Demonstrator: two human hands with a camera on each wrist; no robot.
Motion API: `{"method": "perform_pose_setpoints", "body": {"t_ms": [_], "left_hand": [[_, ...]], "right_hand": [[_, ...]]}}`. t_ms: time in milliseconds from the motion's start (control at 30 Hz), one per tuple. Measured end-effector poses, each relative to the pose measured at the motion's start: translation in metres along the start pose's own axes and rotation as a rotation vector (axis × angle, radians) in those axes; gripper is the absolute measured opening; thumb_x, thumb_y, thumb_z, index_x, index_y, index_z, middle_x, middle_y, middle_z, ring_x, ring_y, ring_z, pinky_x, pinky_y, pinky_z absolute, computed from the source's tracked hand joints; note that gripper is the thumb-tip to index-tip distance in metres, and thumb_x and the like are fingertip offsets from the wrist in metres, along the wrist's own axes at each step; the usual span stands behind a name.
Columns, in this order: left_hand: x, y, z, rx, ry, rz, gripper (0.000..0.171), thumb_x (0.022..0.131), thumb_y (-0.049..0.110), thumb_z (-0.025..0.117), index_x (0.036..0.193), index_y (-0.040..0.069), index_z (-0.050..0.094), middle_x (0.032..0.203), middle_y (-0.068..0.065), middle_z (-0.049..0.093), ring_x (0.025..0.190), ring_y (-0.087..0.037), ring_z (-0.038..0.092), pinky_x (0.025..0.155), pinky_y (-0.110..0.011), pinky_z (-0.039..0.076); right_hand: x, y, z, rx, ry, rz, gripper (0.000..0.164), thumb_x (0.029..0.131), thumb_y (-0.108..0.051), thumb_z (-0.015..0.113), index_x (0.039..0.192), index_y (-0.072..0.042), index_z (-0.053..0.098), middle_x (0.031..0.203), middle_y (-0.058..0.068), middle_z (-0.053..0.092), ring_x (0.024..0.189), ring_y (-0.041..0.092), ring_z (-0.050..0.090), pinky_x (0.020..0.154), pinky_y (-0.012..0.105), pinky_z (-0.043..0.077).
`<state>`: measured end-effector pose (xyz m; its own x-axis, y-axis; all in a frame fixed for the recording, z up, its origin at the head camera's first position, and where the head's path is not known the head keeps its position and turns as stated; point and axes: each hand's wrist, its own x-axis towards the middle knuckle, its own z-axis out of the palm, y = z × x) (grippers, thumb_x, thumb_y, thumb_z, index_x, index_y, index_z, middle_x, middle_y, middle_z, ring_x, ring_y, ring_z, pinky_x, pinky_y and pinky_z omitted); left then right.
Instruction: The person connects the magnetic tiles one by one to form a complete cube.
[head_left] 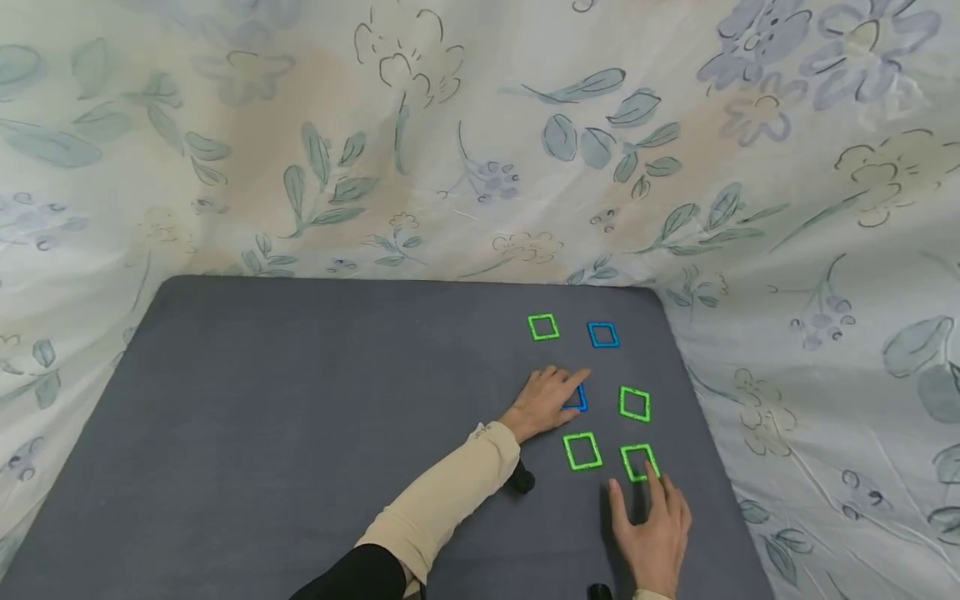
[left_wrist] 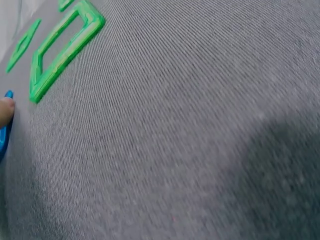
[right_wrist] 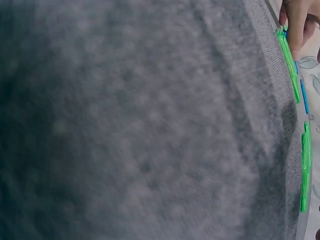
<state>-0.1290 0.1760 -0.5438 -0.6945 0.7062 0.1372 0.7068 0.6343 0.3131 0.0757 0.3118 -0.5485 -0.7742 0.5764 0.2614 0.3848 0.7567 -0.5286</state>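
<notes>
My left hand (head_left: 542, 403) lies over a blue square frame (head_left: 582, 397), its index finger stretched along the top side and its thumb by the lower edge. In the left wrist view a fingertip (left_wrist: 6, 111) touches the blue frame (left_wrist: 4, 141). Part of that frame is hidden under the hand. My right hand (head_left: 654, 533) has its fingers extended, with the index fingertip at the lower right corner of a green square frame (head_left: 627, 465). Another green frame (head_left: 587, 467) lies just left of it, below the left hand.
A green frame (head_left: 634, 417) lies right of the left hand. Farther back are another green frame (head_left: 546, 337) and a blue one (head_left: 606, 345). All rest on a grey tabletop (head_left: 300, 417), with a floral curtain (head_left: 480, 208) behind and on the right.
</notes>
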Motion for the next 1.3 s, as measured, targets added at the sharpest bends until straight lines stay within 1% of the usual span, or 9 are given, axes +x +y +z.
{"method": "perform_pose_setpoints", "body": {"t_ms": [200,300,400,567,667,767,900,1067,1300], "left_hand": [[-0.023,-0.02,-0.01,-0.043,-0.001,-0.005,0.077,0.096,0.042,0.071,0.16,0.022,0.034,0.136,-0.002,0.067,0.127,-0.021,0.059,0.106,-0.04,0.049],[-0.044,-0.04,-0.022,-0.096,-0.011,-0.007,0.079,0.096,0.042,0.071,0.161,0.021,0.032,0.137,-0.003,0.066,0.126,-0.022,0.06,0.106,-0.042,0.049],[-0.069,-0.066,-0.037,-0.16,-0.01,-0.024,0.08,0.096,0.039,0.072,0.162,0.018,0.032,0.139,-0.006,0.065,0.125,-0.025,0.06,0.105,-0.046,0.049],[-0.106,-0.105,-0.066,-0.218,0.037,-0.087,0.082,0.093,0.031,0.077,0.161,0.016,0.033,0.137,-0.013,0.065,0.123,-0.031,0.061,0.105,-0.052,0.048],[-0.124,-0.122,-0.078,-0.222,0.049,-0.12,0.082,0.092,0.03,0.078,0.161,0.017,0.034,0.137,-0.014,0.065,0.123,-0.033,0.061,0.105,-0.054,0.047],[-0.137,-0.133,-0.082,-0.215,0.033,-0.144,0.082,0.092,0.031,0.078,0.16,0.016,0.035,0.139,-0.014,0.064,0.125,-0.033,0.06,0.106,-0.055,0.047],[-0.145,-0.137,-0.074,-0.241,0.013,-0.168,0.078,0.092,0.031,0.078,0.157,0.01,0.041,0.14,-0.015,0.063,0.128,-0.034,0.058,0.108,-0.055,0.046],[-0.143,-0.139,-0.073,-0.246,-0.009,-0.201,0.074,0.089,0.031,0.08,0.15,0.004,0.05,0.142,-0.016,0.061,0.132,-0.034,0.056,0.112,-0.051,0.044],[-0.139,-0.14,-0.079,-0.179,-0.011,-0.275,0.069,0.08,0.034,0.087,0.136,0.0,0.064,0.132,-0.017,0.062,0.117,-0.034,0.056,0.103,-0.047,0.049]], "right_hand": [[-0.002,-0.003,0.005,0.02,0.012,-0.049,0.065,0.083,-0.026,0.083,0.139,-0.003,0.06,0.134,0.035,0.055,0.127,0.056,0.044,0.107,0.067,0.032],[-0.001,-0.004,0.008,0.03,0.029,-0.085,0.064,0.082,-0.024,0.083,0.137,-0.002,0.06,0.131,0.035,0.056,0.125,0.056,0.045,0.107,0.067,0.032],[0.0,-0.005,0.01,0.034,0.036,-0.109,0.063,0.081,-0.022,0.084,0.136,-0.002,0.061,0.129,0.035,0.056,0.124,0.056,0.045,0.105,0.067,0.032],[0.004,-0.011,0.012,0.066,0.047,-0.163,0.066,0.075,-0.017,0.086,0.134,-0.001,0.062,0.128,0.035,0.057,0.122,0.056,0.047,0.107,0.065,0.031],[0.006,-0.017,0.013,0.065,0.032,-0.17,0.067,0.075,-0.018,0.087,0.135,-0.001,0.061,0.13,0.034,0.058,0.123,0.055,0.047,0.107,0.065,0.032],[0.008,-0.024,0.016,0.051,-0.008,-0.15,0.071,0.076,-0.018,0.087,0.138,-0.001,0.058,0.131,0.034,0.056,0.126,0.055,0.046,0.108,0.066,0.031],[0.013,-0.032,0.016,0.019,-0.063,-0.134,0.076,0.078,-0.02,0.088,0.142,0.001,0.054,0.131,0.035,0.055,0.127,0.055,0.045,0.109,0.067,0.031],[0.023,-0.045,0.018,-0.019,-0.176,-0.076,0.081,0.082,-0.024,0.086,0.15,-0.001,0.047,0.138,0.035,0.052,0.132,0.053,0.041,0.11,0.068,0.031],[0.04,-0.052,0.017,-0.021,-0.321,-0.057,0.097,0.084,-0.032,0.084,0.16,-0.002,0.03,0.145,0.036,0.046,0.133,0.055,0.038,0.112,0.067,0.03]]}}
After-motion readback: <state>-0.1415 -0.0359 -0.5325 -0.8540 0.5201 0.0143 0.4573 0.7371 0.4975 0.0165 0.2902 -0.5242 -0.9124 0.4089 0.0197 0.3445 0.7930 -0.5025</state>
